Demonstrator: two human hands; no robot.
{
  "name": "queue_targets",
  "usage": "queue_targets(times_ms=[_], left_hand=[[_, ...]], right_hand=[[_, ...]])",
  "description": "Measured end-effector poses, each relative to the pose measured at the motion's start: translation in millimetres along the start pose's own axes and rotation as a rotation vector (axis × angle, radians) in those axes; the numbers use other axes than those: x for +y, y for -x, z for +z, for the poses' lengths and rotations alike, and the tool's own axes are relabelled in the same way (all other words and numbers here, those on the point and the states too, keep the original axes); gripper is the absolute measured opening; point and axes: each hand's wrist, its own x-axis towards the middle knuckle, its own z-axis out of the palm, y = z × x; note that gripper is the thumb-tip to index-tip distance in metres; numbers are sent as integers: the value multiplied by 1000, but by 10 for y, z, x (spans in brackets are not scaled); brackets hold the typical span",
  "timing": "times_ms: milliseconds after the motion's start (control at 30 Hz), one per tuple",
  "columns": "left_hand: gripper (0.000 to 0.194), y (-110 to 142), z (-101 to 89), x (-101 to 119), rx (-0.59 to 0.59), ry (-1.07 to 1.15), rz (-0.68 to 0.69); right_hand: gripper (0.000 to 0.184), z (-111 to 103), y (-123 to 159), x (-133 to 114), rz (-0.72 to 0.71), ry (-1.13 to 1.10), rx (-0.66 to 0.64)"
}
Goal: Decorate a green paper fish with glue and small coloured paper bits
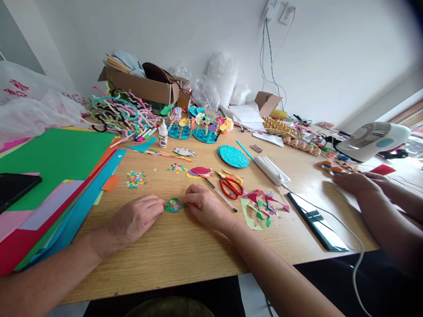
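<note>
A small green paper fish (173, 205) decorated with multicoloured paper bits lies on the wooden table between my hands. My left hand (140, 216) has its fingers pressed together at the fish's left edge. On the opposite side, my right hand (205, 206) pinches the fish's right end. Behind it are piles of tiny paper pieces (136, 179) and coloured dots (177, 167). Several paper fish shapes (200, 171) lie beyond my right hand, near a pen (220, 195) and red-handled scissors (231, 186).
Coloured paper sheets (59, 149) fill the left side, with a black phone (16, 189) on top. A glue bottle (163, 134) stands near finished fish models (206, 132). Rightward are paper scraps (264, 209), a tablet (317, 222) with a cable, a fan (373, 138) and another person's hands (358, 182).
</note>
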Motion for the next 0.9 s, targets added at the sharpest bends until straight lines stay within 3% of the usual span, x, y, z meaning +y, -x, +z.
queue_targets(times_ms=[600, 900], left_hand=[[27, 10, 0, 1, -38, -12, -28], [27, 4, -2, 1, -41, 3, -30]], right_hand=[[35, 40, 0, 33, 28, -59, 41], [34, 24, 1, -5, 36, 2, -15]])
